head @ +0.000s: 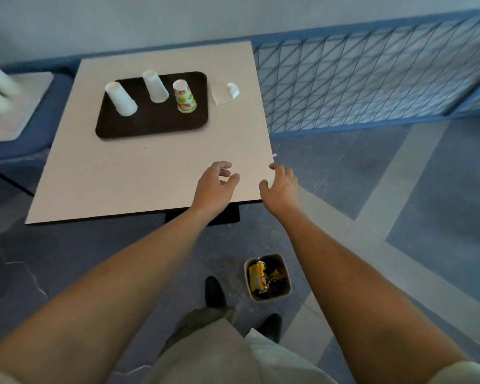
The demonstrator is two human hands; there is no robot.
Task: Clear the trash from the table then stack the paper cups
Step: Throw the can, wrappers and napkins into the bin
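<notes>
Three paper cups stand upside down on a dark tray [150, 126] on the beige table [122, 176]: a white cup [121, 98] at the left, a white cup [155, 86] in the middle and a fruit-printed cup [184, 96] at the right. Right of the tray lies a crumpled white napkin [225, 94]. My left hand [215, 187] hovers over the table's near right corner with its fingers curled apart and holds nothing. My right hand [280, 189] is at that corner's edge, fingers spread, holding nothing.
A small bin [267, 277] with yellow wrappers and other trash stands on the floor below the table, beside my dark shoes. A blue mesh railing [372, 87] runs along the table's right side. Another table with white objects [0, 90] is at far left.
</notes>
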